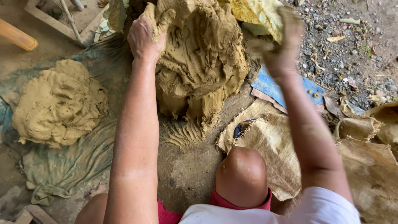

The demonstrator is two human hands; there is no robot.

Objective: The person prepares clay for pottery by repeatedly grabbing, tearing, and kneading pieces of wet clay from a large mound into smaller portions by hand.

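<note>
Left hand (145,35) grips the big clay mound (199,62); right hand (284,41) open, blurred; smaller clay heap (60,103), burlap sack (273,145) flank it

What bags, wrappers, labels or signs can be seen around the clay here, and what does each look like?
Burlap sacks: tan woven cloth, crumpled by the right knee.
Yellow plastic sheet: crinkled, behind the big clay mound.
Blue sheet: flat, dirty, under the right hand.
No labels, signs or screens.

wet, matt, rough clay mound (203,62); coarse woven burlap sack (273,145).
</note>
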